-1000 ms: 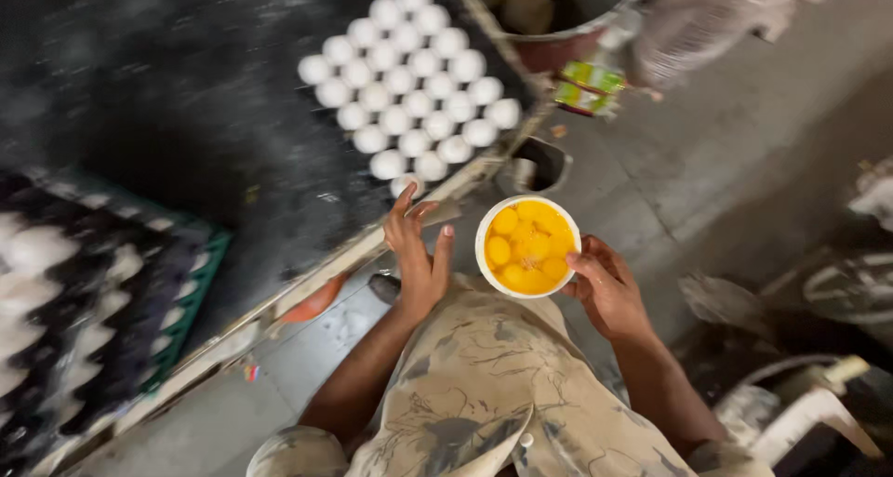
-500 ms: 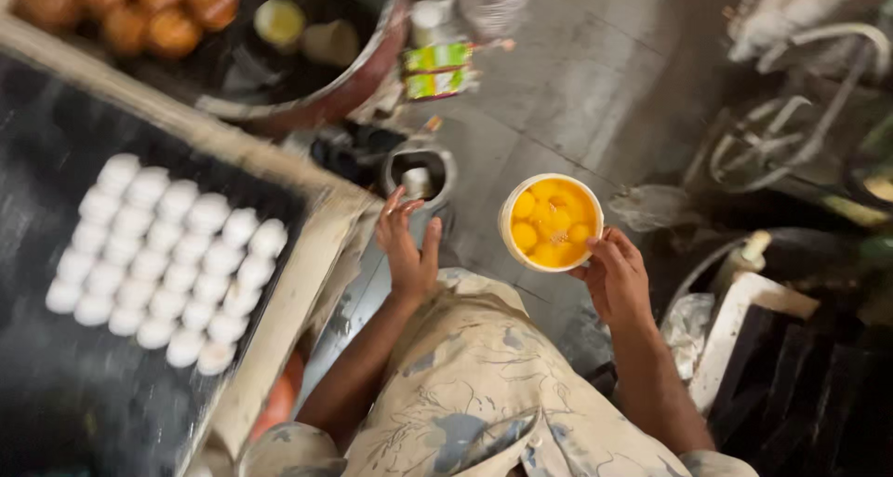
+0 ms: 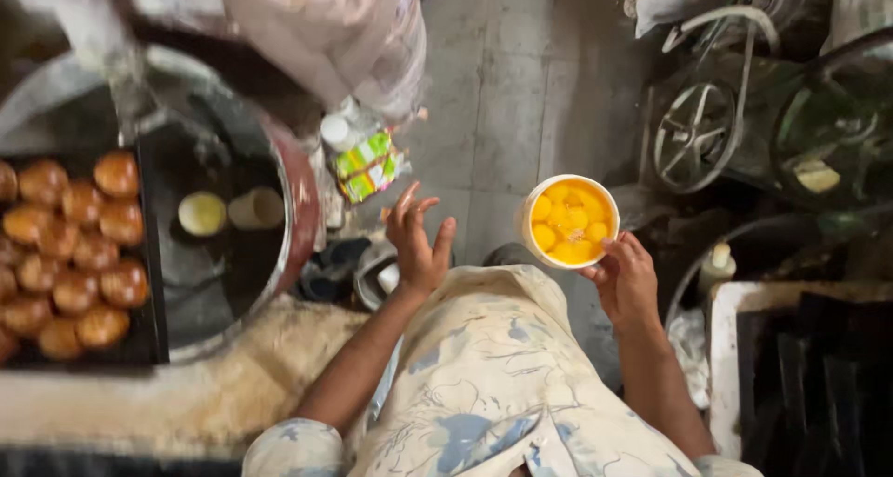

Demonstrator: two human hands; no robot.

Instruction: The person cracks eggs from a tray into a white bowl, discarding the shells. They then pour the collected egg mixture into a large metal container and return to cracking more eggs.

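My right hand holds a white round cup full of yellow egg yolks, gripping it by its lower right rim. The cup hangs level over the grey tiled floor. My left hand is empty, fingers spread, palm turned inward, a short way left of the cup. It hovers above a small metal tin on the floor. A pale patterned apron covers my lap below both hands.
A large metal bowl at left holds two small cups. A dark tray of several browned buns lies at far left. A green and yellow packet and a plastic bag lie near the bowl. A metal wheel stands at right.
The view has swung right: the tray of white eggs has left the frame and the buns and metal bowl came in. My left hand has opened and risen slightly; the cup stays in my right hand.
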